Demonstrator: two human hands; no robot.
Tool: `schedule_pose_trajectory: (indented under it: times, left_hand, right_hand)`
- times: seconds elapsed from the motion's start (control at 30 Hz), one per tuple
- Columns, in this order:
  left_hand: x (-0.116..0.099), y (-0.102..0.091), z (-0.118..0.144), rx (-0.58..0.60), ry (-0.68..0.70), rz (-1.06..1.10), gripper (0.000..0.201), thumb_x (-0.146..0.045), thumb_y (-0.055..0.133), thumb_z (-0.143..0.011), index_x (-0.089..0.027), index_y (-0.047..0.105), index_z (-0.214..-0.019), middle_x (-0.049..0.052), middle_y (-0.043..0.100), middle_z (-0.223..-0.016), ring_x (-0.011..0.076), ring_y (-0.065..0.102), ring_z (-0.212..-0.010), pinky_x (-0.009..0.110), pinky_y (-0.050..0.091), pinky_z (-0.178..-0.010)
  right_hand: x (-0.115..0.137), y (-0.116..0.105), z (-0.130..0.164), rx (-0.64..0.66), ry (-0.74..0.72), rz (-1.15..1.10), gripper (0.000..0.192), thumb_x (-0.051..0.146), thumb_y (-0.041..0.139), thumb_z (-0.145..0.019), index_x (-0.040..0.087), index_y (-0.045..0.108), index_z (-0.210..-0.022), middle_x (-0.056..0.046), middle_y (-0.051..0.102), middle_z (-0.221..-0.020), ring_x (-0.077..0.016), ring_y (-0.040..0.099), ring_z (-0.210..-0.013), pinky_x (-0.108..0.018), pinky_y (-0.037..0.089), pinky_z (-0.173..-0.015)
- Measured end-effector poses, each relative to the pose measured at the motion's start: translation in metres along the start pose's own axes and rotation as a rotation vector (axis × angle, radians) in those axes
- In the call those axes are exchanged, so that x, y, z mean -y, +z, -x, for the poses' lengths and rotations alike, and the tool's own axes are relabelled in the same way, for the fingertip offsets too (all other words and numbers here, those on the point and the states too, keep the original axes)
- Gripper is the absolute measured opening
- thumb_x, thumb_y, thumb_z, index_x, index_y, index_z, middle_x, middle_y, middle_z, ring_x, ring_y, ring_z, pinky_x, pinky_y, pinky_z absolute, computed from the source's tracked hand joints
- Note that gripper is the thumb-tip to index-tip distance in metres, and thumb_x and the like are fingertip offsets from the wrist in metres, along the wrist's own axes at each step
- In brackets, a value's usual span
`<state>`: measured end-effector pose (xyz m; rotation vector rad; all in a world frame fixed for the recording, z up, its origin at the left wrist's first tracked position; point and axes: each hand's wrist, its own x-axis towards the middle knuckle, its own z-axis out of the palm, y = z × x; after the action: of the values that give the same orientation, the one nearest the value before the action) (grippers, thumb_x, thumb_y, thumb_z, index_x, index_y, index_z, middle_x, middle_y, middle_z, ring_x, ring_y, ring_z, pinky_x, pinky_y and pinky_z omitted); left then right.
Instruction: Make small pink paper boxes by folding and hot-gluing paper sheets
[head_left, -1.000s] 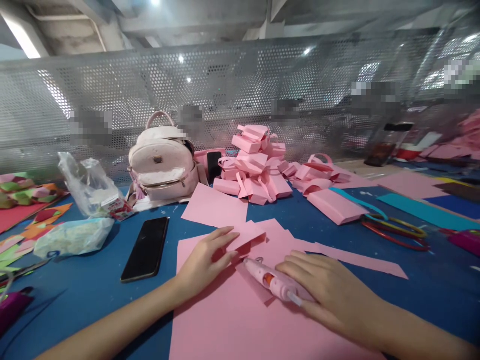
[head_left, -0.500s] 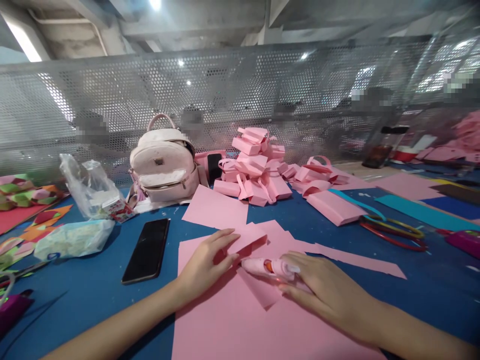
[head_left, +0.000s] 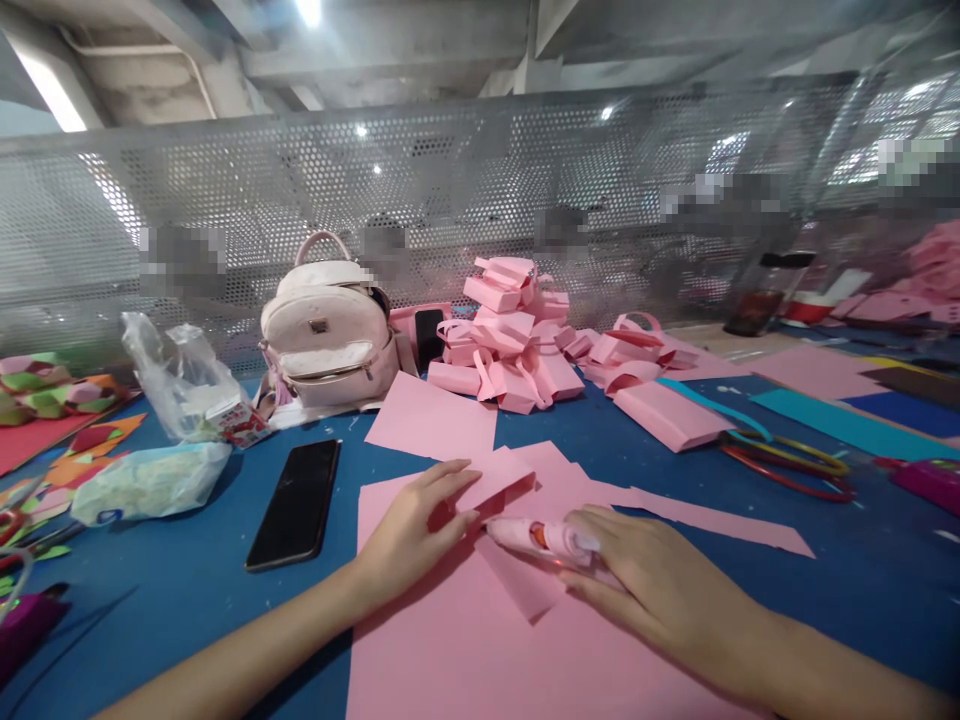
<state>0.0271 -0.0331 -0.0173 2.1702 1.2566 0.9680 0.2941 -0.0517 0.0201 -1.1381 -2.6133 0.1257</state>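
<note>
My right hand [head_left: 652, 570] is wrapped round a pink hot glue gun [head_left: 517, 535], its nozzle pointing left. The nozzle tip is at the lower edge of a folded pink paper piece [head_left: 499, 485]; whether it touches I cannot tell. My left hand [head_left: 412, 520] grips that piece by its left side between thumb and fingers. A flap [head_left: 521, 590] slants down below the glue gun. Under both hands lies a large pink paper sheet [head_left: 450, 650].
Behind the sheet stand a heap of pink paper boxes [head_left: 510, 330] and a pale pink backpack [head_left: 322, 330]. A black phone [head_left: 294, 505] and a plastic packet [head_left: 154, 480] lie left. At right are a paper strip [head_left: 720, 520] and coloured rings [head_left: 787, 465].
Both hands stay almost in place, the left still on the folded paper. The glue gun's back end has turned slightly in my right hand.
</note>
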Motion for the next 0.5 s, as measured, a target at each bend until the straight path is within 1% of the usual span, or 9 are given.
schedule_pose_trajectory:
  times: [0.13, 0.3, 0.4, 0.5]
  left_hand:
    - [0.0015, 0.0006, 0.0003, -0.009, 0.01, 0.003, 0.041, -0.017, 0.059, -0.09, -0.023, 0.065, -0.131, 0.011, 0.06, -0.143, 0.0278, 0.058, -0.131, 0.049, 0.046, -0.111]
    - [0.0026, -0.0001, 0.0005, -0.005, 0.023, 0.001, 0.04, -0.019, 0.058, -0.092, -0.024, 0.065, -0.131, 0.011, 0.06, -0.143, 0.0274, 0.058, -0.131, 0.048, 0.046, -0.111]
    - [0.0031, -0.0011, 0.0005, 0.007, 0.024, -0.002, 0.04, -0.021, 0.058, -0.093, -0.022, 0.065, -0.132, 0.012, 0.059, -0.144, 0.0276, 0.057, -0.132, 0.048, 0.046, -0.111]
    - [0.0035, -0.0018, 0.0004, 0.019, 0.023, -0.002, 0.04, -0.021, 0.059, -0.092, -0.02, 0.064, -0.132, 0.013, 0.058, -0.144, 0.0279, 0.056, -0.133, 0.048, 0.045, -0.112]
  right_hand:
    - [-0.0011, 0.0008, 0.0007, -0.016, -0.023, 0.03, 0.04, 0.047, 0.038, -0.104, 0.022, 0.062, -0.086, -0.004, 0.066, -0.075, -0.0198, 0.059, -0.057, -0.029, 0.04, -0.053]
    - [-0.0031, 0.0048, 0.0022, -0.051, -0.055, 0.082, 0.035, 0.044, 0.041, -0.104, 0.022, 0.06, -0.084, -0.004, 0.067, -0.075, -0.0218, 0.064, -0.061, -0.03, 0.042, -0.055]
    - [-0.0032, 0.0071, 0.004, -0.065, -0.057, 0.124, 0.032, 0.041, 0.042, -0.104, 0.022, 0.057, -0.082, -0.004, 0.067, -0.074, -0.0227, 0.066, -0.062, -0.031, 0.042, -0.055]
    - [-0.0018, 0.0074, 0.0056, -0.091, -0.08, 0.165, 0.033, 0.037, 0.037, -0.106, 0.022, 0.055, -0.082, -0.003, 0.066, -0.072, -0.0218, 0.065, -0.06, -0.031, 0.04, -0.054]
